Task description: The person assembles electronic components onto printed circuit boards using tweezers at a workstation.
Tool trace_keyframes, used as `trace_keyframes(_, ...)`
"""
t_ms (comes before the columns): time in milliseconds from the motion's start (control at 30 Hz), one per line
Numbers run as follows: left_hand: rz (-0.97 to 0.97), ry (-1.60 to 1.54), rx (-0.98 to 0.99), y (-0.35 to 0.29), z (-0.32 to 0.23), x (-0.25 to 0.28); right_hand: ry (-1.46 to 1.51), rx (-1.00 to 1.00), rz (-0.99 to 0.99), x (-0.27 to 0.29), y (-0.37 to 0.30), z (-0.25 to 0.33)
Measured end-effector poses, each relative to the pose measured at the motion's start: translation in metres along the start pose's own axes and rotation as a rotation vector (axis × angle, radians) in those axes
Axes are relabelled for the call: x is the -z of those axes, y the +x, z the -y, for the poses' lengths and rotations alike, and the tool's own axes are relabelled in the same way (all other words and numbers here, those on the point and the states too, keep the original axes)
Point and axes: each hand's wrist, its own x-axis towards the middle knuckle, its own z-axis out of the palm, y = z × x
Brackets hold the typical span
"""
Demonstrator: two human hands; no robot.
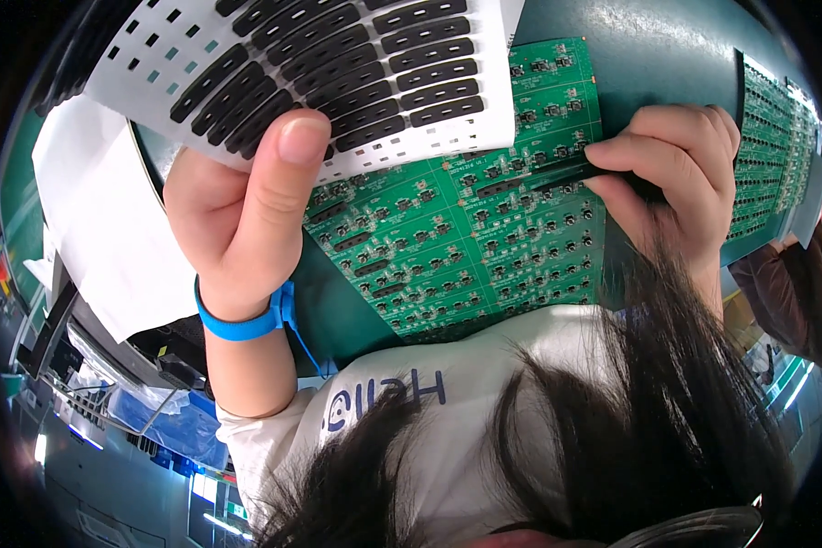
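Note:
My left hand point(256, 205), with a blue wrist strap point(237, 321), is closed on a white backing sheet point(155, 96), thumb on top. Rows of long black slotted pads point(438, 71) stick to that sheet, which is held above the far left part of a green circuit board panel point(530, 233). Between the thumb and fingers of my right hand point(680, 164) are slim dark tweezers point(562, 175). Their tips reach one black pad point(500, 188) on the panel; whether they grip it I cannot tell. Several similar pads point(353, 241) lie along the panel's left column.
The panel lies on a dark green tabletop point(648, 55). More green circuit boards point(765, 146) stand at the right edge, with another person's dark sleeve point(781, 288) near them. White paper point(91, 210) hangs at the left, above a blue plastic bag point(178, 425).

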Motion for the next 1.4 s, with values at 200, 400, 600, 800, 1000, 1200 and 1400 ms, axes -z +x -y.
trace_keyframes(200,-0.014,-0.038,0.013,0.0,0.0,-0.002,-0.044,-0.02,0.018,-0.001,0.001,0.002)
trace_keyframes(400,0.004,-0.064,-0.012,0.0,0.002,-0.001,-0.048,-0.04,-0.028,-0.001,0.001,0.001)
trace_keyframes(600,0.018,-0.064,0.008,-0.001,0.002,-0.001,-0.041,-0.049,-0.037,-0.003,-0.001,0.001)
trace_keyframes(800,0.031,-0.065,0.017,0.001,0.0,-0.001,-0.035,-0.022,0.007,0.007,0.001,0.004)
trace_keyframes(1000,0.103,-0.039,-0.044,0.002,-0.002,0.004,0.118,-0.093,-0.104,0.01,0.023,0.014)
trace_keyframes(1200,0.139,-0.03,-0.119,0.005,0.003,0.005,-0.075,-0.069,-0.073,-0.003,0.037,0.013)
trace_keyframes(1400,0.168,-0.018,-0.124,0.006,0.003,0.004,0.157,-0.203,0.006,-0.002,0.034,0.01)
